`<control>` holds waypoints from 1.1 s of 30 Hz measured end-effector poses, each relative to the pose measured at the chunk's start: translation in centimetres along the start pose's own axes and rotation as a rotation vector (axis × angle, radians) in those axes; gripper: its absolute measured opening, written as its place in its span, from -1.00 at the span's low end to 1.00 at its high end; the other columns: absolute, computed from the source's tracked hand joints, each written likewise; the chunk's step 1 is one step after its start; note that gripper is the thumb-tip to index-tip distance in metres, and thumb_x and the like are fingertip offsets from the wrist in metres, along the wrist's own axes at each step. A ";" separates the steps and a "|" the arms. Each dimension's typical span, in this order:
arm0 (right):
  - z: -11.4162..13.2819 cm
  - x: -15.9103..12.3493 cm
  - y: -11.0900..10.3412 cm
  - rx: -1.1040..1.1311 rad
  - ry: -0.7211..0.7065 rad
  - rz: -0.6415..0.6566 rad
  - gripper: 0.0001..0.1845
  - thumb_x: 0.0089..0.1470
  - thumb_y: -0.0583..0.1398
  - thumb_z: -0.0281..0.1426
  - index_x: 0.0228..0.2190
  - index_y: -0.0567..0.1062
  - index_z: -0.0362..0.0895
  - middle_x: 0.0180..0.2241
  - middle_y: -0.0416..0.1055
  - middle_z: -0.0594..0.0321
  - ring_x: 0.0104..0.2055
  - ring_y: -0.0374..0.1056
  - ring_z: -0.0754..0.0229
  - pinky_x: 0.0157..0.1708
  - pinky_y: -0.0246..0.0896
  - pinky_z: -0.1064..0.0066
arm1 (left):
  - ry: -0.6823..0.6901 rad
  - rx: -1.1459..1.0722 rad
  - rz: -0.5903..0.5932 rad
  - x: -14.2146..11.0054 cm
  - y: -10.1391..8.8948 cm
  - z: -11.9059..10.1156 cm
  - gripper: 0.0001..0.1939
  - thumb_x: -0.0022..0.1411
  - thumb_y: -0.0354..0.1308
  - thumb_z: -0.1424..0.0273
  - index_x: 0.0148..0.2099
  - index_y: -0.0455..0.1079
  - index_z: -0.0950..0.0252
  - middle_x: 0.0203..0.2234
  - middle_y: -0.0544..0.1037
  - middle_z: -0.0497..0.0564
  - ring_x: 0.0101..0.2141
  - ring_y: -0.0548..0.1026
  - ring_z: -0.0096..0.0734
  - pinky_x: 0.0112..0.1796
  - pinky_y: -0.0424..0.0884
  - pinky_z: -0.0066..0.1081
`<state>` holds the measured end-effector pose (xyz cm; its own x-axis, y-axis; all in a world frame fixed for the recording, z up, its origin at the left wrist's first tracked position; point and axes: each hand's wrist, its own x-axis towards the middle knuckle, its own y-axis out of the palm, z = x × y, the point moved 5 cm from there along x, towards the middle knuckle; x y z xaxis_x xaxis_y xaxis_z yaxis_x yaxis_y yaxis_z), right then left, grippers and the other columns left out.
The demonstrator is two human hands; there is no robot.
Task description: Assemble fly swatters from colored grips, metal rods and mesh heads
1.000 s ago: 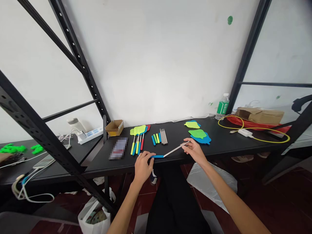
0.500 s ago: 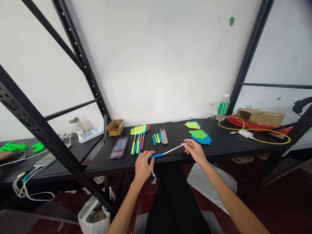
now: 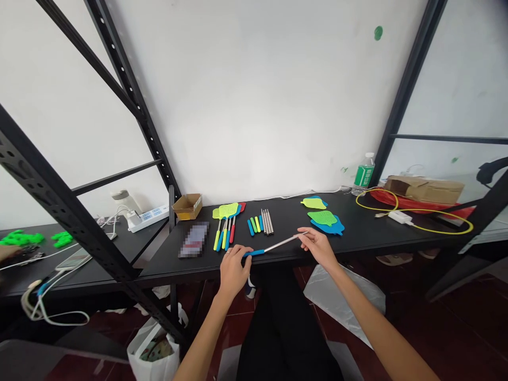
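Observation:
My left hand [image 3: 235, 270] is closed on the blue grip of a fly swatter handle [image 3: 278, 244], low over the table's front edge. At the other end, my right hand [image 3: 318, 247] pinches the tip of its silver rod between thumb and fingers. No head is on this rod. Beyond my hands lie several silver rods [image 3: 267, 222] side by side, with short blue and yellow-green grips [image 3: 255, 225] left of them. Leaf-shaped swatter heads in green [image 3: 323, 218] and blue [image 3: 336, 227] overlap to the right. Several whole fly swatters [image 3: 226, 225] lie at the left.
A phone [image 3: 194, 239] and an open cardboard box [image 3: 188, 207] are at the table's left. A water bottle [image 3: 363, 174], yellow cable [image 3: 440, 228] and larger carton [image 3: 424, 189] stand at the right. A black metal post [image 3: 75, 206] rises at left; a person's hand [image 3: 10, 252] is far left.
The handle and my right hand have shifted very slightly to the left. Both hands keep their hold, and the things on the table stay in place.

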<state>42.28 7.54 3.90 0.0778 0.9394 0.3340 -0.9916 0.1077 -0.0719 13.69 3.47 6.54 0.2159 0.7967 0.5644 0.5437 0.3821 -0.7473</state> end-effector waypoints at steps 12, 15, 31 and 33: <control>-0.1 0.2 -0.1 0.072 -0.027 0.016 -0.60 0.13 0.20 -0.11 -0.13 0.49 -0.14 -0.34 0.53 0.12 -0.48 0.31 0.22 -0.49 0.23 0.39 | 0.008 0.014 0.000 -0.1 0.1 0.1 -0.76 0.36 -0.03 0.37 -0.08 0.46 0.14 -0.17 0.52 -0.01 -0.15 0.47 -0.24 -0.09 0.35 -0.24; -0.1 0.3 -0.1 0.102 -0.019 0.014 -0.62 0.11 0.21 -0.09 -0.19 0.48 -0.13 -0.27 0.54 0.09 -0.49 0.31 0.24 -0.50 0.22 0.39 | 0.006 0.016 -0.007 -0.1 0.1 0.1 -0.77 0.36 -0.03 0.38 -0.08 0.46 0.13 -0.18 0.52 -0.02 -0.15 0.47 -0.24 -0.09 0.35 -0.24; 0.3 0.1 -0.1 0.064 0.014 -0.015 -0.60 0.06 0.26 -0.03 -0.40 0.50 -0.15 -0.42 0.55 0.12 -0.50 0.33 0.23 -0.51 0.22 0.40 | 0.006 0.029 -0.005 0.0 0.2 0.1 -0.77 0.36 -0.02 0.37 -0.08 0.47 0.12 -0.17 0.52 -0.02 -0.14 0.47 -0.23 -0.10 0.36 -0.24; 0.3 0.1 -0.1 0.068 0.017 -0.021 -0.59 0.06 0.26 -0.02 -0.44 0.48 -0.14 -0.45 0.53 0.14 -0.50 0.33 0.23 -0.50 0.22 0.40 | 0.004 0.029 -0.002 -0.1 0.2 0.2 -0.76 0.36 -0.02 0.38 -0.07 0.46 0.13 -0.17 0.52 -0.01 -0.14 0.47 -0.23 -0.09 0.36 -0.24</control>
<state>42.31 7.51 4.19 0.0999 0.9427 0.3184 -0.9944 0.1057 -0.0009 13.62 3.56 6.29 0.2182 0.7940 0.5675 0.5203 0.3974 -0.7559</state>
